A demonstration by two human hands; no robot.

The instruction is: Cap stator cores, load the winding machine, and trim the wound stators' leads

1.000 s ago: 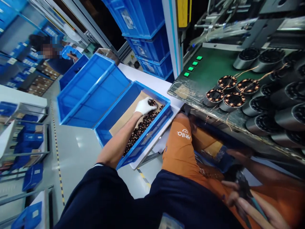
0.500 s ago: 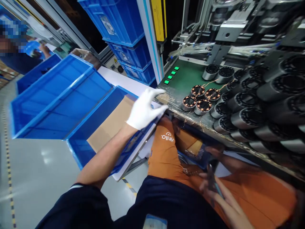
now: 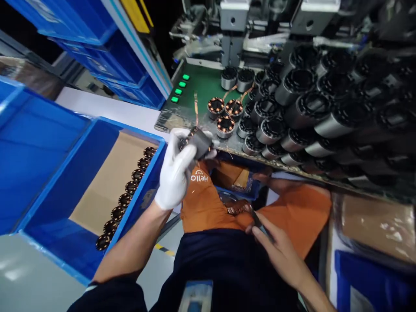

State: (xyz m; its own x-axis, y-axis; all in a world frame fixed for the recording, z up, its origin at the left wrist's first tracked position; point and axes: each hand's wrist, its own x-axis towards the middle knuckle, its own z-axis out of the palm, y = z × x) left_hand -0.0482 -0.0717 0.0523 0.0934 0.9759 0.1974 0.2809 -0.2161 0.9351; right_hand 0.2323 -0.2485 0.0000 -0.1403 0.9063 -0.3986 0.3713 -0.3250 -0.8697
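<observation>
My left hand (image 3: 177, 169), in a white glove, is closed round a motor stator (image 3: 200, 144) with a metal sleeve. It holds the stator tilted just off the front edge of the bench. A strip of copper wire (image 3: 196, 108) rises beside it. My bare right hand (image 3: 276, 245) is low over my lap, its fingers closed on a slim hand tool (image 3: 262, 225) whose kind I cannot make out. Close by on the bench, copper-wound stators (image 3: 225, 125) stand upright, some with wire tails.
Many stacked stators (image 3: 299, 108) fill the bench's right side beneath machine fixtures. Four green-lit buttons (image 3: 178, 91) are at its left. A blue crate (image 3: 94, 119) with cardboard inside holds a row of stators (image 3: 124, 199). Blue bins (image 3: 123, 82) are stacked behind.
My left hand, open at the bench edge before, is now closed on a stator, and one fewer copper-wound stator stands in the front group. The view has swung right. My right hand still holds the tool.
</observation>
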